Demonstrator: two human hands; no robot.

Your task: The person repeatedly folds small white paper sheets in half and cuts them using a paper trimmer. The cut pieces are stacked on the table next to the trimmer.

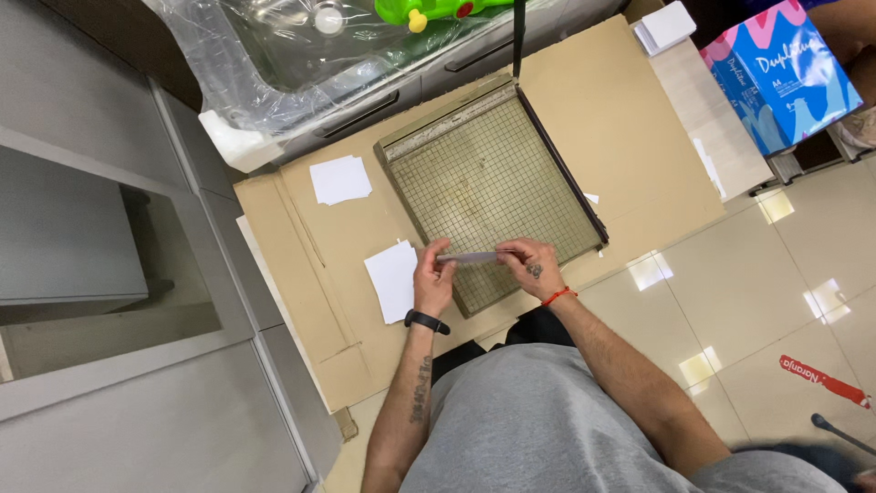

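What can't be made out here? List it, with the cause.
Head view only:
- The thin stack of paper held by the left hand and right hand is seen edge-on; its sheet count and face are hidden.
- The cutter's blade arm runs off the top edge.
- The green toy is cut off at the top.
- Items under the crumpled plastic wrap are blurred by glare.

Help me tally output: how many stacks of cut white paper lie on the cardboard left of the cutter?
2: one stack beside the cutter's upper left corner, another by the left hand. More may be hidden elsewhere.
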